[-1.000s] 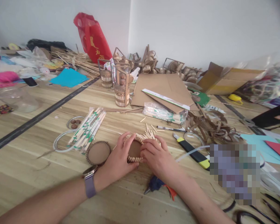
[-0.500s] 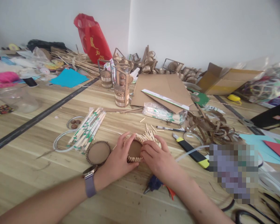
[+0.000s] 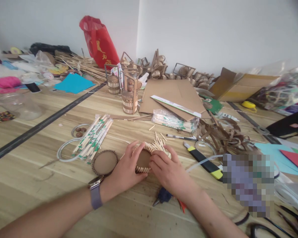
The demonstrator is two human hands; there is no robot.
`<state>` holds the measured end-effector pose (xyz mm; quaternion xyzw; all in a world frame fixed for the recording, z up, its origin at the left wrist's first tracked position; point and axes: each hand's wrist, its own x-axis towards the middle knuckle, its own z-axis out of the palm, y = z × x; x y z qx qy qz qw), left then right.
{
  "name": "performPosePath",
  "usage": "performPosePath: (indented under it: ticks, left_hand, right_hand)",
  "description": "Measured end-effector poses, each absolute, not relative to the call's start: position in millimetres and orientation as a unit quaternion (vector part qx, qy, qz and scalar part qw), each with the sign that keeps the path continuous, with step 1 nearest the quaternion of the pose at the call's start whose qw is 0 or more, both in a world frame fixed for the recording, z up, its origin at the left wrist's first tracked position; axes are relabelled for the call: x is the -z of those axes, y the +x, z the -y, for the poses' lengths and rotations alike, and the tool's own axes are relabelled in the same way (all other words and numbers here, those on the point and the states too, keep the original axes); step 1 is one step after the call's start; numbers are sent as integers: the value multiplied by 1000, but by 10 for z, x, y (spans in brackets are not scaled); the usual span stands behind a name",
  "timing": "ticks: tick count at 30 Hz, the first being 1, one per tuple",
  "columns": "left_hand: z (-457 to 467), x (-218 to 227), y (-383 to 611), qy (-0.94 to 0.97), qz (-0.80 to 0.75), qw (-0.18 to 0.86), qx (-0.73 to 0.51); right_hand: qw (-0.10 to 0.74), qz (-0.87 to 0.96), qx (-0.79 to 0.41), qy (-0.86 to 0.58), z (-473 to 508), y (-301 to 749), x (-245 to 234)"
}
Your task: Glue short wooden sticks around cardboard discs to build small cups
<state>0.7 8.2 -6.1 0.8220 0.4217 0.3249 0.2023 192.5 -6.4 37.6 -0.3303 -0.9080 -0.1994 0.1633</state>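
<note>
Between my hands sits a round cardboard tray edged with short wooden stick pieces (image 3: 143,159). My left hand (image 3: 129,162) curves around its left side, thumb at the near rim and fingers at the far rim. On the right rim, the bent fingers of my right hand (image 3: 165,167) press together; whether a stick piece is in them is hidden. Loose cut sticks (image 3: 159,142) lie just behind. A second cardboard disc with a dark ridged rim (image 3: 104,162) rests left of my left hand. Under my right wrist a dark blue glue gun (image 3: 163,195) shows its nozzle.
A yellow-black utility knife (image 3: 203,160) and brown paper strips (image 3: 225,135) lie to the right. Wrapped chopsticks (image 3: 93,137) and a tape ring (image 3: 61,153) are at left. Finished little baskets (image 3: 129,100) stand behind, near a cardboard sheet (image 3: 169,89).
Almost nothing differs. My right hand's fingers shift very slightly at the tray's right rim, while my left hand keeps its hold.
</note>
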Motion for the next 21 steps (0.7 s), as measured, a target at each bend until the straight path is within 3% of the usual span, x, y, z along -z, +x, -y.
performPosePath:
  ticks: [15, 21]
  left_hand:
    - [-81, 74, 3, 819, -425, 211, -322]
    - [-49, 61, -4, 817, -428, 210, -324]
  right_hand:
    - [164, 910, 198, -325, 61, 1943, -379]
    - [172, 917, 142, -330, 54, 1974, -417]
